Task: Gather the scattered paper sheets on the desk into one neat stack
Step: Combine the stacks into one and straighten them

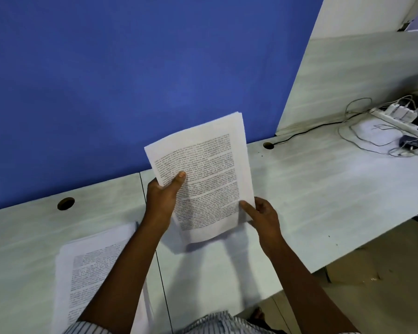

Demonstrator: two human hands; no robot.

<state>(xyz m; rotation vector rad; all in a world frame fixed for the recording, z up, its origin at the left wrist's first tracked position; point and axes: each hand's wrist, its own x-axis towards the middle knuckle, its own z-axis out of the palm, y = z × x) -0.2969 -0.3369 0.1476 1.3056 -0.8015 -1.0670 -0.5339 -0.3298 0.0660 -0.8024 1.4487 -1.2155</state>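
Mostly, from the head view, I judge the gathering well along: I hold a bundle of printed sheets (203,174) above the desk (311,189), my left hand (163,196) pinching its left edge with the thumb on the print, my right hand (261,213) gripping the lower right corner. The bundle's long axis runs away from me, top leaning slightly right toward the blue partition (130,80). A second pile (92,273) lies flat on the desk under my left forearm, its edges a little fanned. Merging and squaring both seems left.
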